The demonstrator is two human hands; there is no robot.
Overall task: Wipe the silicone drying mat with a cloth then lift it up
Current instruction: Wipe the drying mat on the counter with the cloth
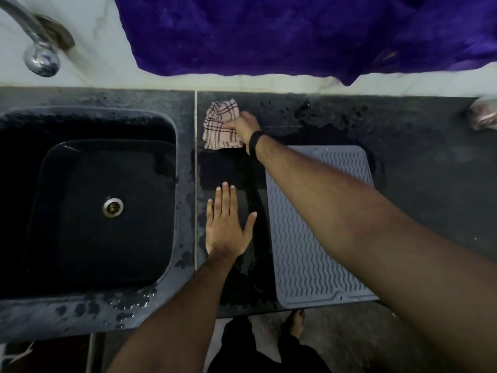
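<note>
The grey silicone drying mat (317,224) is laid flat on the dark wet worktop (419,146), to the right of the black sink (88,200), partly covered by the right forearm. The checked cloth (220,125) is seen at the back of the worktop, well apart from the mat. It is gripped by the right hand (246,125) with curled fingers. The left hand (226,224) is laid flat on the wet worktop, fingers straight, between sink and mat.
</note>
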